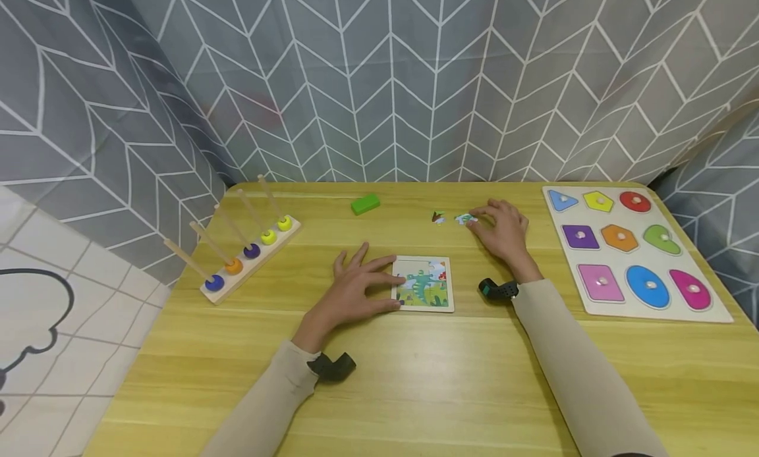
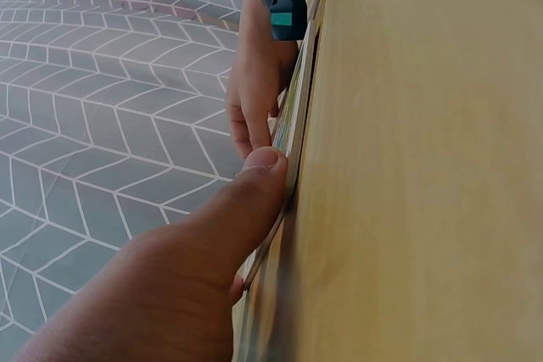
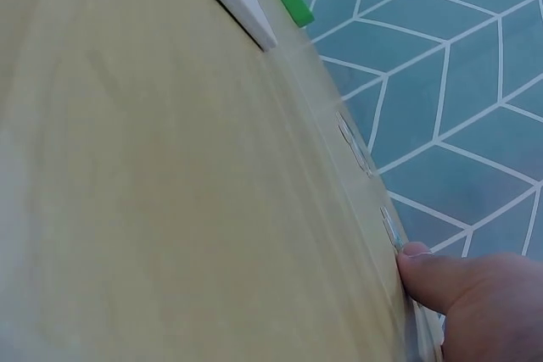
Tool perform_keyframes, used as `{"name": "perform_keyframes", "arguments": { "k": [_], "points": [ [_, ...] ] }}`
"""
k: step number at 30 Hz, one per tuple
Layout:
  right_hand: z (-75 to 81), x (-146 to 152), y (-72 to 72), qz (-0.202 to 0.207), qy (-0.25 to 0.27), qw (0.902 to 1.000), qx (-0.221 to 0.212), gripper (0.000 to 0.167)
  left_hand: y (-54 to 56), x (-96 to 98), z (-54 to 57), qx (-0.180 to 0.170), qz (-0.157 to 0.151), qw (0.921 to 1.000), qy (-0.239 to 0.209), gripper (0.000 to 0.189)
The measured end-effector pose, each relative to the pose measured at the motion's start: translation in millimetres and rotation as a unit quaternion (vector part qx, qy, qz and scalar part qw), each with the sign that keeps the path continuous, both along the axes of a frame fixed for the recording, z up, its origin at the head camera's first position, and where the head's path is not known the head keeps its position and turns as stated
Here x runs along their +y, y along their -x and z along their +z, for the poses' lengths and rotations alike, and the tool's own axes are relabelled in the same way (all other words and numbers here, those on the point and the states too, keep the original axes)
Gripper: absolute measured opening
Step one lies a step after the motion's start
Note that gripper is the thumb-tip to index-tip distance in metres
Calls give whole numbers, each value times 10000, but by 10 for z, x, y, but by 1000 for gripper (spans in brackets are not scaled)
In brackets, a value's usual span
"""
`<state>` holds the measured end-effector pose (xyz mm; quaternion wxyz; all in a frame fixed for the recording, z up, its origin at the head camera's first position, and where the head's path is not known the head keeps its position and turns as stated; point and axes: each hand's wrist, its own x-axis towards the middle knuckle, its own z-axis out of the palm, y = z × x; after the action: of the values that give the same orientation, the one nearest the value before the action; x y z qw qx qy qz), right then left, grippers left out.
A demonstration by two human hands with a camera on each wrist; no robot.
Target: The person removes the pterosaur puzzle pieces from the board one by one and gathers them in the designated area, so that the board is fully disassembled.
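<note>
Two hands [image 1: 351,288], one puzzle [image 1: 423,287], two loose pieces [image 1: 465,218], one block [image 1: 365,204], five pegs [image 1: 188,261], five beads [image 1: 234,267], nine knobbed shapes [image 1: 619,238]

wood-grain table [image 1: 409,384] | peg stand [image 1: 256,262] | green block [image 1: 365,205] | dinosaur puzzle [image 1: 423,287] | loose puzzle pieces [image 1: 437,217] | shape board [image 1: 600,254]

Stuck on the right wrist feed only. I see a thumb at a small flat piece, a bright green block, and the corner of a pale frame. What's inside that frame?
Observer: In the head view, the pale square puzzle frame holds a colourful picture of a green dinosaur.
Operator: Where's the left hand?
Observer: At the frame's left side, fingers spread, some fingertips over it.
Operator: Anything to the right of the right hand?
Observer: Yes, a flat off-white rectangular board with nine coloured, knobbed shapes lies near the table's right edge.
</note>
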<state>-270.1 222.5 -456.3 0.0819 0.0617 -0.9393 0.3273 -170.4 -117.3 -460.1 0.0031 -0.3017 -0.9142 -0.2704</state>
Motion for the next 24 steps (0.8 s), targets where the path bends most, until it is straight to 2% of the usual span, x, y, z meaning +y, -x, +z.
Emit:
{"name": "perform_keyframes", "arguments": {
  "k": [6, 16, 20, 24],
  "points": [
    [-31, 18, 7, -56, 46, 9999, 71, 34, -8, 13, -3, -45, -15, 10000, 4, 44],
    [-63, 40, -9, 65, 653, 9962, 570, 32, 13, 10, 12, 35, 0, 10000, 9, 44],
    [-93, 15, -83, 204, 826, 9934, 774, 30, 14, 8, 4, 61, -22, 10000, 6, 44],
    [-101, -54, -215, 509, 943, 9907, 844, 27, 12, 2, 0, 40, -17, 10000, 6, 44]
  ]
}}
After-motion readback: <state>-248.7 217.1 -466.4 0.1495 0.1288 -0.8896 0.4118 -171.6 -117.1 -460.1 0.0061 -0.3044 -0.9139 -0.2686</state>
